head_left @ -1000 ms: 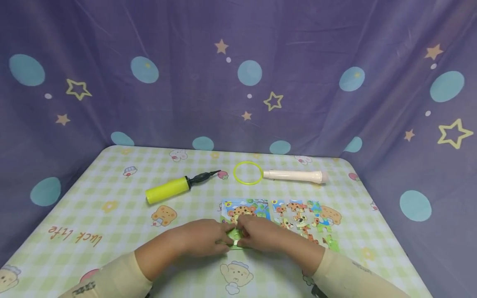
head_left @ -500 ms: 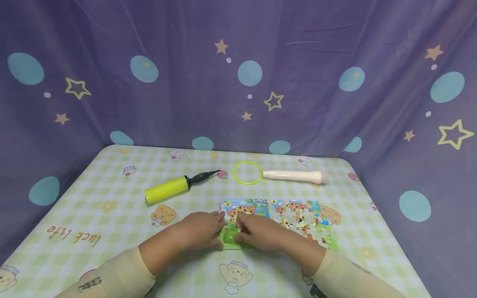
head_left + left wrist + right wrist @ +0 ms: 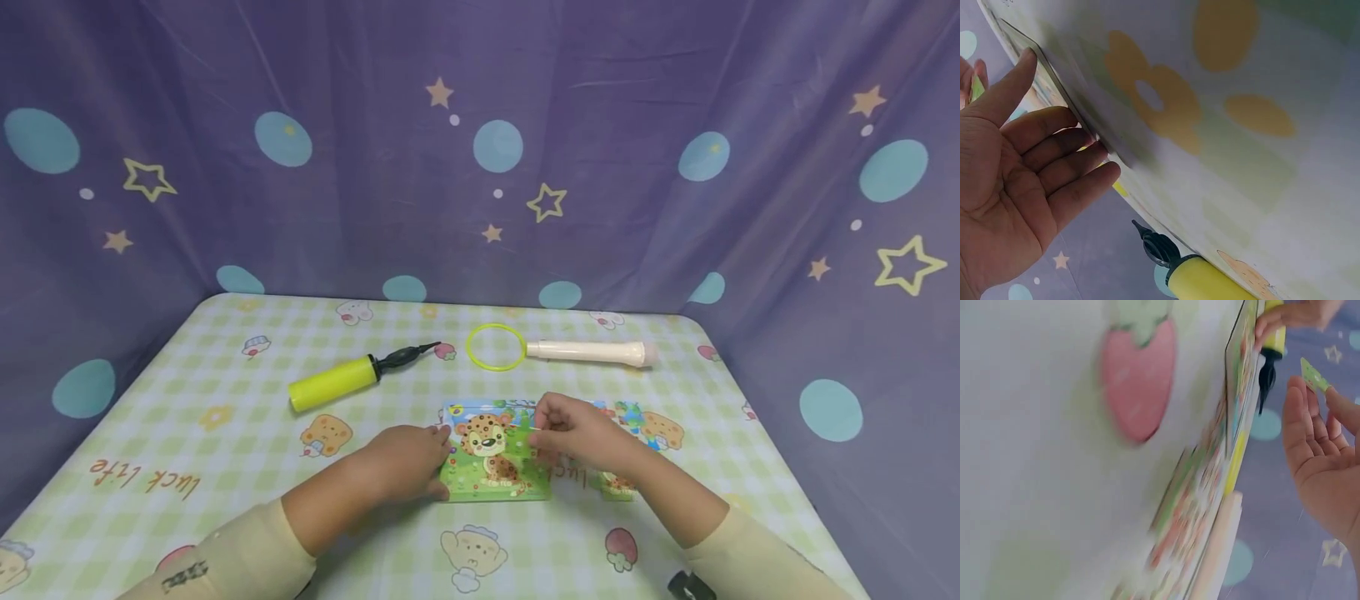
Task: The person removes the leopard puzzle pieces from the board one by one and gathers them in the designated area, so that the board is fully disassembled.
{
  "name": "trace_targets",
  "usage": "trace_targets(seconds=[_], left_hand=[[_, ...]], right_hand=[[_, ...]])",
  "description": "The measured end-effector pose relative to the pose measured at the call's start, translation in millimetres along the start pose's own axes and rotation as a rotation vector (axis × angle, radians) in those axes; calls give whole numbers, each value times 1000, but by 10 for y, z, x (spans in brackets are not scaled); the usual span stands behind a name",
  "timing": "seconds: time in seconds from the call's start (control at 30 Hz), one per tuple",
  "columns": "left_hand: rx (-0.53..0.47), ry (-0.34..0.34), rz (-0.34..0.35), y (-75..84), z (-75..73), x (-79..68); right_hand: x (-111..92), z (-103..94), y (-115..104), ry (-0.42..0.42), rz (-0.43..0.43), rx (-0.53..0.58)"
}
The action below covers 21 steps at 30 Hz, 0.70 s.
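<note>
A jigsaw puzzle board (image 3: pixel 468 486) printed with a leopard cub lies flat on the table in the head view. My left hand (image 3: pixel 408 462) rests at its left edge; the left wrist view shows the thumb and loosely bent fingers touching the rim. Above the board's right side is my right hand (image 3: pixel 585 433). Between thumb and fingertips it pinches a small green puzzle piece (image 3: pixel 1314 375), plain in the right wrist view. Loose puzzle pieces (image 3: pixel 617 486) lie right of the board, partly hidden under the right hand and forearm.
Behind the board lie a yellow balloon pump (image 3: pixel 333 383) with a black nozzle, a thin yellow ring (image 3: pixel 471 360) and a pale pink, wand-like tube (image 3: pixel 588 352). A checked cloth with cartoon prints covers the table (image 3: pixel 247 433). A purple curtain (image 3: pixel 360 192) hangs at the back and sides.
Both hands were together at the board's lower part. The left has drawn back to the left edge; the right has lifted off and moved right with the green piece, uncovering the leopard picture.
</note>
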<state>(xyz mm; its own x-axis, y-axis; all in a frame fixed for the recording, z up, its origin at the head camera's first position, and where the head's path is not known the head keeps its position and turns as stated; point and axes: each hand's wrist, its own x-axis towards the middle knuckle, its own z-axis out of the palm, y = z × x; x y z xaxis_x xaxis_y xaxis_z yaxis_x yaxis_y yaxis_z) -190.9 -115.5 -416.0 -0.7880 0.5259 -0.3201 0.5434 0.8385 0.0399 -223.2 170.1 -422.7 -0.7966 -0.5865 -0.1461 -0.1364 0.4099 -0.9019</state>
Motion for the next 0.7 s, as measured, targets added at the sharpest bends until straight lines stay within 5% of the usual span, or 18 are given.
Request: trace_targets(seconds=[0.17, 0.4, 0.7], left_hand=[[0, -12, -8, 12, -25, -18], [12, -17, -16, 4, -16, -11], [10, -16, -11, 11, -21, 1]], right_hand=[[-217, -145, 176, 23, 90, 53], [-430, -100, 389, 0, 228, 117], [-467, -57, 490, 47, 291, -3]])
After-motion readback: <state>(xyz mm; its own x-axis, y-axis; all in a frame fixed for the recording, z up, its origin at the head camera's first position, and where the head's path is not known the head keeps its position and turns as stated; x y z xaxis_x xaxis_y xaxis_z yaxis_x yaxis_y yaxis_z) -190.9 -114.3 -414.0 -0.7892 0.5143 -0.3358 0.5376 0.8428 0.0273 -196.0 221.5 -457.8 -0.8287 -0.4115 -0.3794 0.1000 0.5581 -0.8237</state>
